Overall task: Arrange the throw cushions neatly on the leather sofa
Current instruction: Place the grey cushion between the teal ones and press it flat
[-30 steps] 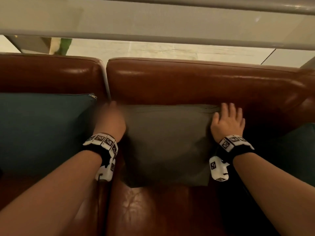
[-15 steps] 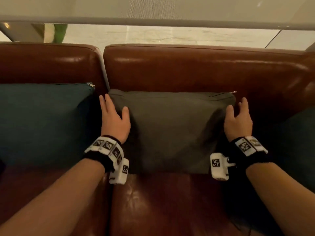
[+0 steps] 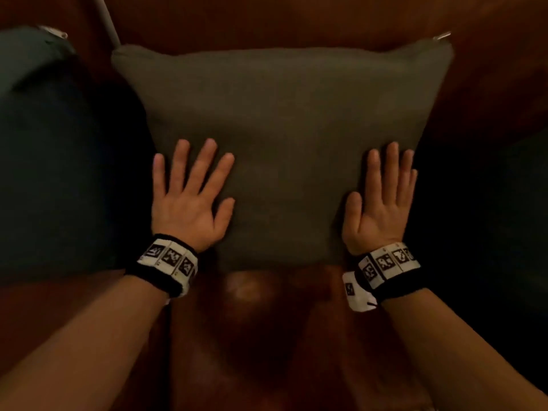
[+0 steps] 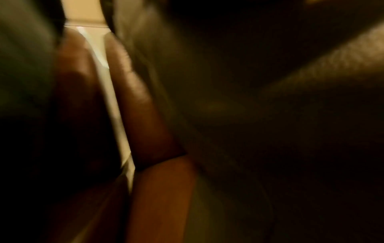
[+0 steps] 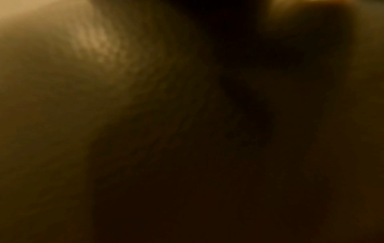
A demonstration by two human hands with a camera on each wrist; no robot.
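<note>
An olive-grey cushion (image 3: 281, 137) stands against the backrest of the brown leather sofa (image 3: 252, 336), filling the middle of the head view. My left hand (image 3: 189, 197) lies flat on its lower left part, fingers straight and spread. My right hand (image 3: 382, 200) lies flat on its lower right edge, fingers straight and close together. A dark teal cushion (image 3: 53, 161) leans to the left of it. The left wrist view is blurred and shows sofa leather (image 4: 143, 105) and dark fabric. The right wrist view is dark and blurred.
Another dark cushion (image 3: 489, 218) sits in shadow at the right. A pale seam gap (image 3: 109, 22) divides the two backrest sections at the top left. Bare leather seat lies in front of the cushions, between my forearms.
Both hands have left the cushion's upper side edges and now lie flat on its lower front face. My head has come closer and tilted down, so the sofa's top and the floor behind are out of view.
</note>
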